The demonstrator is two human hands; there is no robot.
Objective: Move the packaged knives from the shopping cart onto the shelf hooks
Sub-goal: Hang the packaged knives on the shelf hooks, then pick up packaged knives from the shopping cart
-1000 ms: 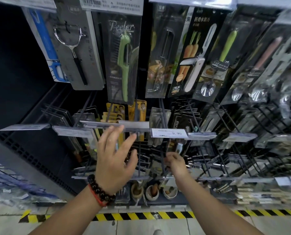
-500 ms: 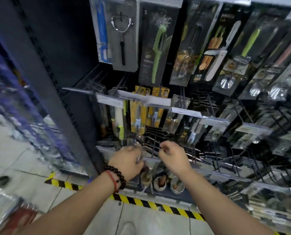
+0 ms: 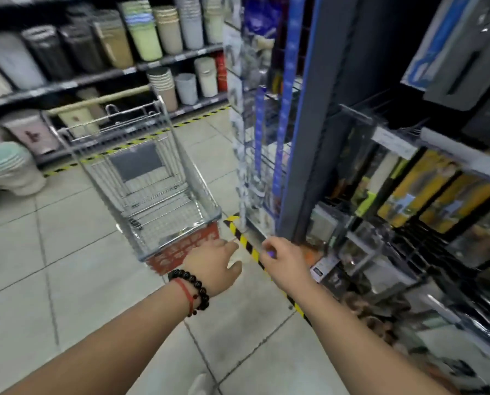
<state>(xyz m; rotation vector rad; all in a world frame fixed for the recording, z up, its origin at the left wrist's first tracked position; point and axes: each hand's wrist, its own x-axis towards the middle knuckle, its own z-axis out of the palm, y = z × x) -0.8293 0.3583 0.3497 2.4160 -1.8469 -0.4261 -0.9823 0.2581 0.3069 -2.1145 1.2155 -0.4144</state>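
Both hands hung empty beside the cart (image 3: 141,178): the left hand (image 3: 212,265) with fingers loosely spread, the right hand (image 3: 285,259) loosely curled, pinching nothing.

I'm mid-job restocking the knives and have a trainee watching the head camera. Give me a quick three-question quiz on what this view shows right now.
1. True or false: the left hand grips a packaged knife.
2. Which side of the view is the shopping cart on? A) left of the shelf hooks B) right of them C) behind the camera
3. Fill in: the wrist with the dark bead bracelet belongs to the ____ hand.

Key
1. False: its fingers are relaxed and hold nothing, reaching toward the cart's near end.
2. A. The right hand is nearer the shelf; blur hides whether it holds anything.
3. Left.
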